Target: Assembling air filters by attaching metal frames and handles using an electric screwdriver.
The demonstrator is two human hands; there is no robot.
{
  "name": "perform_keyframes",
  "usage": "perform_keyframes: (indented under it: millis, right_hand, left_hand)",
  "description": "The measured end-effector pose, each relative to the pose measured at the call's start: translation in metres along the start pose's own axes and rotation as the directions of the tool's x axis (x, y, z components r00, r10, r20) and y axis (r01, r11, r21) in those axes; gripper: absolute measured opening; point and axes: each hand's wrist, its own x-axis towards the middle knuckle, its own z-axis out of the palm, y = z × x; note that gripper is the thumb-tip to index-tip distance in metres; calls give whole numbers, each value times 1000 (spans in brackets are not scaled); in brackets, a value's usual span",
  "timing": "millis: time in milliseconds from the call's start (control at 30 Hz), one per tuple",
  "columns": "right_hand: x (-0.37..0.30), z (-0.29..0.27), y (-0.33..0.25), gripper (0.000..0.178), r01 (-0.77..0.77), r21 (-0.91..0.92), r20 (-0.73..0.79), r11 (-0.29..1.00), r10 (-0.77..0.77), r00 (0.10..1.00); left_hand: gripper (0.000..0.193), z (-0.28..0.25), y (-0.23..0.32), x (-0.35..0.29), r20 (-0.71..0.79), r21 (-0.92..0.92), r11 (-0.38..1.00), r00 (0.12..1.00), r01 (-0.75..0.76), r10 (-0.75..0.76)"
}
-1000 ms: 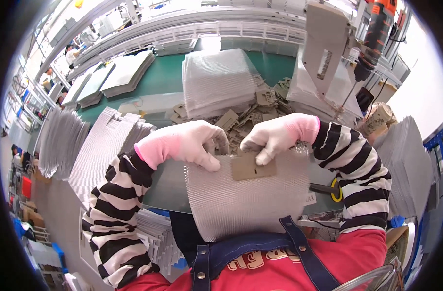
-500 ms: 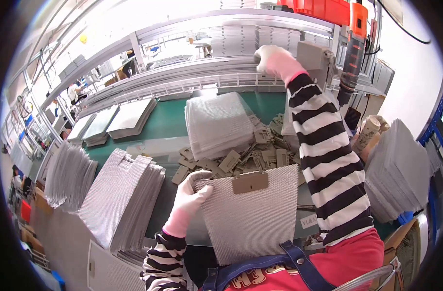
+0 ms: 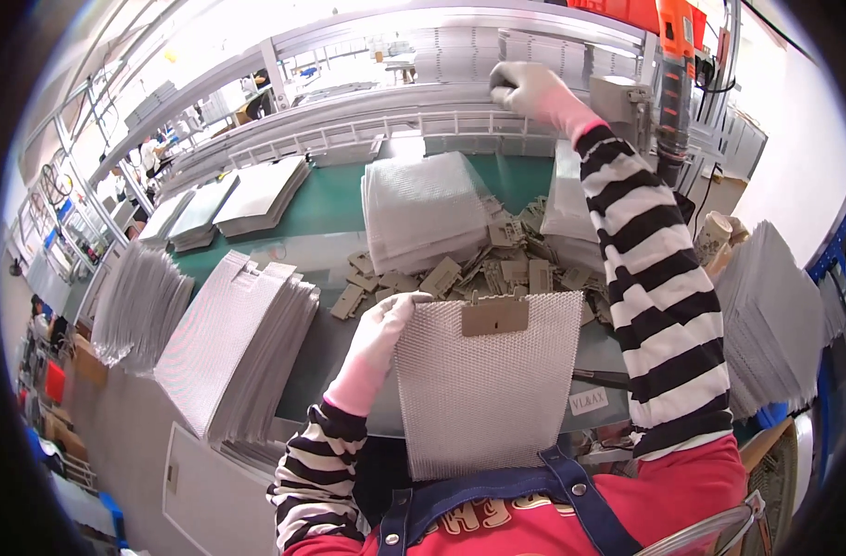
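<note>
My gloved left hand [image 3: 378, 341] pinches the upper left corner of a silvery mesh panel [image 3: 488, 398], which hangs upright in front of my chest. A beige-brown plastic clip [image 3: 494, 317] sits on the middle of the panel's top edge. Far off, my gloved right hand [image 3: 532, 91] is raised in front of the metal rail behind the bench. Its fingers are curled closed, and what they hold, if anything, I cannot make out. Between panel and rail lies a heap of loose beige clips [image 3: 497, 269].
Mesh panels stand in a thick stack [image 3: 224, 334] at the left. Thin translucent sheets [image 3: 423, 208] are piled behind the clips. An orange and black power screwdriver [image 3: 675, 93] hangs at the upper right, near a small grey box [image 3: 618, 100]. Another panel stack [image 3: 770, 315] rises at the right.
The mesh panel and my left hand have risen a little and shifted right. My right hand stays raised by the rail, its wrist slightly turned. The whole view has shifted slightly.
</note>
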Motion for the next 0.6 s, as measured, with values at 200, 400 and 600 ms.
perform_keyframes:
  millis: [200, 400, 600]
  right_hand:
    - [-42, 10, -46, 18, 272, 7, -425, 962, -244, 872]
    - [-150, 28, -95, 14, 314, 33, 22, 949, -315, 949]
    - [-167, 46, -92, 30, 25, 541, 381, 841, -271, 884]
  left_hand:
    - [33, 6, -4, -10, -167, 22, 999, 985, -29, 32]
    - [22, 7, -5, -33, -285, 35, 976, 934, -213, 214]
    - [17, 1, -20, -10, -379, 61, 991, 916, -120, 135]
